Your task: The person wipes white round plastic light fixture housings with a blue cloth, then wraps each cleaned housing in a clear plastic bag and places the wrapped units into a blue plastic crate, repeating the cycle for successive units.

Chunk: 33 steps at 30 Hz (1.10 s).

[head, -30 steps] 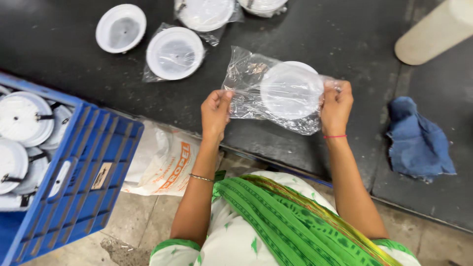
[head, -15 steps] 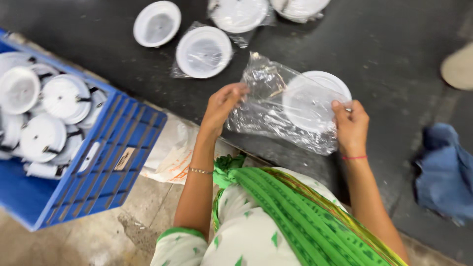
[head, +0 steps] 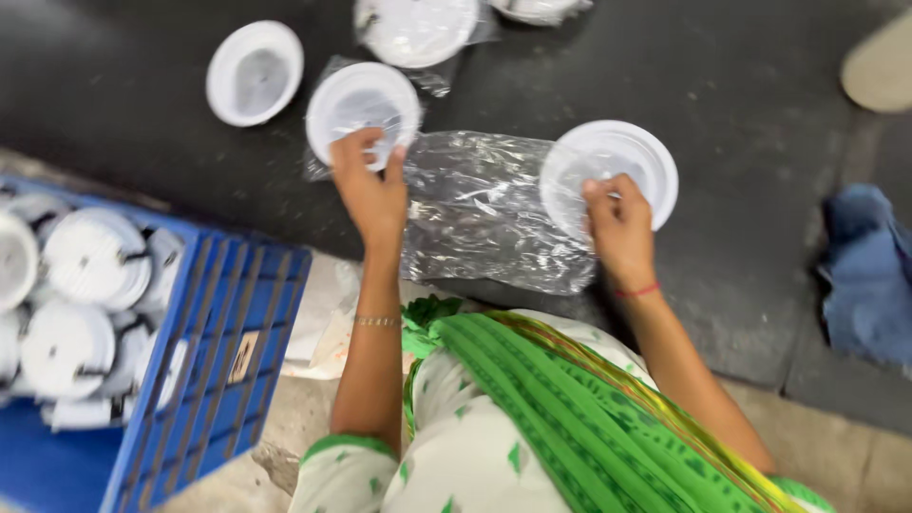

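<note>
Crate: one blue plastic crate (head: 218, 351) at the far left, below the bench edge; it holds a heap of white round fittings (head: 81, 313), too blurred and overlapped for a firm count.
Bench: one dark bench (head: 741, 142) carries all other items.
Loose discs: one bare white disc (head: 255, 72) at upper left; one bagged white disc (head: 364, 109) just right of it; two more bagged discs (head: 415, 27) at the top edge, partly cut off.
Left hand: the left hand (head: 369, 185) has fingertips pinched on the left end of the clear plastic bag (head: 484, 214), in front of the bagged white disc.
Bag: one, crinkled, lying flat on the bench between both hands.
Held disc: one white round disc (head: 613, 161) at the bag's right end; whether it is inside the bag mouth cannot be told.
Right hand: the right hand (head: 617, 228) is closed on the lower edge of that disc.
Cloth: one blue cloth (head: 869, 275) at the right edge, well apart from the bag.
</note>
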Each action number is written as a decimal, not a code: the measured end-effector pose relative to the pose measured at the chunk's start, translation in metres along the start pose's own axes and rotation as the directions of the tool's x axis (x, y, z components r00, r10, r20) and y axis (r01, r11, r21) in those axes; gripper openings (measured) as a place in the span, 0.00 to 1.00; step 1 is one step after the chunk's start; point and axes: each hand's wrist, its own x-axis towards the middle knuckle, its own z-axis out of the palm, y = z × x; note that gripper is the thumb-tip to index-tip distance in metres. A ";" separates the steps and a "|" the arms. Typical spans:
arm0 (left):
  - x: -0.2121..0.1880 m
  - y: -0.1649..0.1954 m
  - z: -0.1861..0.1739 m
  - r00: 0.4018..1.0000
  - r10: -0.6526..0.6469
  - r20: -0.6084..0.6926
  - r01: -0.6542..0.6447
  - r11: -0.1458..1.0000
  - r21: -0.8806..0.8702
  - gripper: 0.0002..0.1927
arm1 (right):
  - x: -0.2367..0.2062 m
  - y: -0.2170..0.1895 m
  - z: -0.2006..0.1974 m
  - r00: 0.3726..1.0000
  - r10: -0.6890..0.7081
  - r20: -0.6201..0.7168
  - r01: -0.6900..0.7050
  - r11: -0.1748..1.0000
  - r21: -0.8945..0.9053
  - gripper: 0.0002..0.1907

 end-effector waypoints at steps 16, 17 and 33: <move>-0.083 0.104 0.016 0.647 -0.097 0.756 0.189 0.981 -0.036 0.16 | -0.006 0.019 0.025 0.938 0.204 0.280 -0.310 0.853 0.419 0.18; -0.082 0.102 0.015 0.711 -0.054 0.701 0.136 0.989 -0.062 0.13 | -0.006 0.020 0.025 0.941 0.177 0.287 -0.288 0.866 0.409 0.19; -0.009 0.114 -0.027 0.774 0.150 0.615 -0.101 0.988 -0.113 0.09 | -0.028 -0.021 -0.049 0.820 -0.419 0.391 0.573 0.575 -0.584 0.23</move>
